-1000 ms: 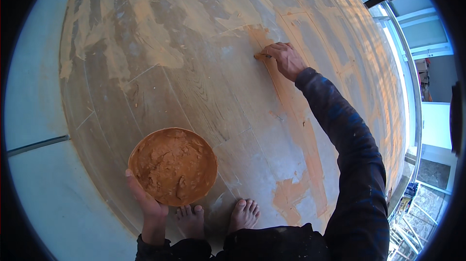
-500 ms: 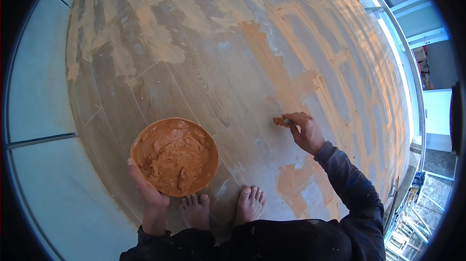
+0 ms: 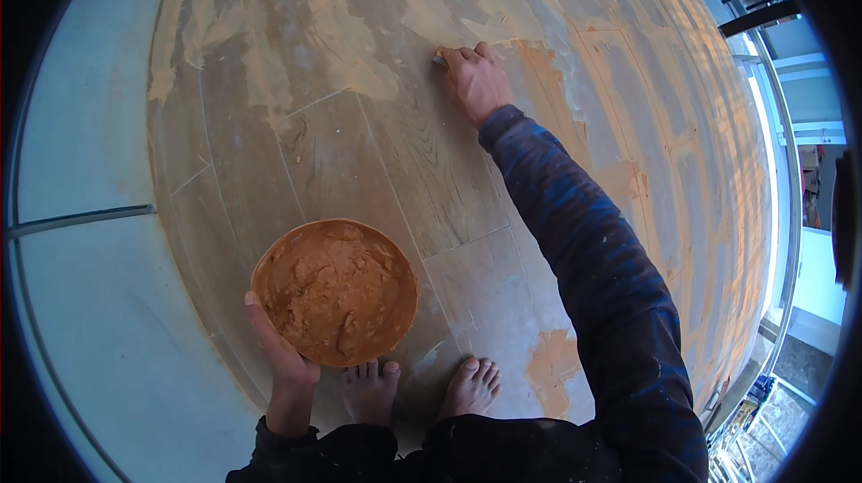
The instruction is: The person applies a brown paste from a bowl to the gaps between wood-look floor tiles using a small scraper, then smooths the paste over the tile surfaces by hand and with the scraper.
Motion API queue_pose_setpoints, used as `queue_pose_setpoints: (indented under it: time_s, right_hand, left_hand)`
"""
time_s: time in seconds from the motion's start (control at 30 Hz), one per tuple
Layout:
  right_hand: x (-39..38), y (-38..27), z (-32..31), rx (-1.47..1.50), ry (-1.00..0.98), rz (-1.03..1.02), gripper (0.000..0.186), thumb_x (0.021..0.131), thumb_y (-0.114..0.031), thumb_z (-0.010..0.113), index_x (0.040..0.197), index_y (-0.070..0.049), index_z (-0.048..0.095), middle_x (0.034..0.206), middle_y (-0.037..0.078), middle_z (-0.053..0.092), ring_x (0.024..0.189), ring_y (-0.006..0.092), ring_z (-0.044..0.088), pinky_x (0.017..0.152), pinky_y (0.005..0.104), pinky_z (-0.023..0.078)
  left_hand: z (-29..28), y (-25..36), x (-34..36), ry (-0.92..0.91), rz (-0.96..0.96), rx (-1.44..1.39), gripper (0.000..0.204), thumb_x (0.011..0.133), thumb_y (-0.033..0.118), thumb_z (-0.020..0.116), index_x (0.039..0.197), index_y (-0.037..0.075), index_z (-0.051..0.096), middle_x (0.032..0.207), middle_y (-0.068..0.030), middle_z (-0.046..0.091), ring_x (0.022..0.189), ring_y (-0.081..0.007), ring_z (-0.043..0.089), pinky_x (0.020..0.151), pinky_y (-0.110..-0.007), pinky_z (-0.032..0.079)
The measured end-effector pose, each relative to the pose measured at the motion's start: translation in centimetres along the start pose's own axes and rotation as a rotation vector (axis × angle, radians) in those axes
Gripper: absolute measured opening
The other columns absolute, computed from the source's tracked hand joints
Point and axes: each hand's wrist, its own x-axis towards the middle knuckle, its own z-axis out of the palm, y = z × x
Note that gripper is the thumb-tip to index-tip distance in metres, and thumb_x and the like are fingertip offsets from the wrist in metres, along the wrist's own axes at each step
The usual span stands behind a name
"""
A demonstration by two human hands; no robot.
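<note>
My left hand (image 3: 283, 348) grips the side of a round bowl (image 3: 334, 290) of thick orange-brown paste, held low in front of my bare feet (image 3: 467, 389). My right hand (image 3: 476, 83) reaches forward over the wood-look plank floor (image 3: 404, 182), its fingers curled round a small putty knife (image 3: 439, 57) that carries some orange paste, mostly hidden by the hand. The knife is at the floor near the edge of pale smeared strips (image 3: 332, 7) and left of a band of orange paste (image 3: 539, 65). I cannot tell whether its blade touches.
A pale wall panel (image 3: 90, 303) with dark seams runs along the left. At the right edge are a metal rail (image 3: 781, 178), dark bars (image 3: 754, 16), white framed openings and a jumble of light pieces (image 3: 754, 438) lower down. Orange-streaked planks cover the right side of the floor.
My right hand with the putty knife came back toward me, then moved forward and left to farther up the floor. My left hand still holds the bowl in much the same place.
</note>
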Motion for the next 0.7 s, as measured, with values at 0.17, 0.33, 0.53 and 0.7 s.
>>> queue_pose_setpoints:
  time_s: [0.17,0.33,0.53,0.7]
  right_hand:
    - [-8.1,-3.9,-1.0,-0.001,0.082,-0.232,0.015,0.085,-0.009,0.061,0.097,-0.003,0.068,0.100,0.009,0.069,0.096,0.0284,0.063,0.087,0.0403,0.052]
    - [-8.6,-2.6,-6.2,0.102,-0.156,-0.076,0.019,0.083,-0.005,0.061,0.100,-0.004,0.070,0.098,0.009,0.070,0.096,0.0297,0.063,0.087,0.0416,0.051]
    - [5.1,2.0,0.6,0.103,0.104,-0.032,0.023,0.086,-0.007,0.062,0.105,-0.012,0.073,0.102,0.006,0.073,0.103,0.0302,0.062,0.093,0.0424,0.049]
    - [1.5,0.8,1.9,0.066,-0.041,-0.188,0.028,0.090,-0.011,0.059,0.113,-0.015,0.074,0.113,0.001,0.074,0.109,0.0261,0.061,0.095,0.0408,0.048]
  left_hand:
    - [-2.1,1.1,0.2,0.023,0.040,0.014,0.070,0.107,0.062,0.030,0.154,0.010,0.037,0.151,-0.0134,0.048,0.137,-0.0292,0.052,0.111,-0.047,0.049]
    - [-1.2,1.0,0.1,-0.009,0.028,0.020,0.070,0.107,0.062,0.030,0.154,0.010,0.037,0.151,-0.0134,0.048,0.137,-0.0291,0.052,0.111,-0.047,0.050]
    - [-0.9,0.9,0.0,-0.034,0.022,0.027,0.071,0.107,0.063,0.030,0.153,0.010,0.037,0.150,-0.0135,0.048,0.137,-0.0292,0.052,0.110,-0.046,0.050]
    - [-2.1,1.4,-0.6,0.012,0.004,-0.031,0.072,0.107,0.063,0.029,0.153,0.009,0.037,0.150,-0.0142,0.048,0.137,-0.0294,0.052,0.110,-0.047,0.050]
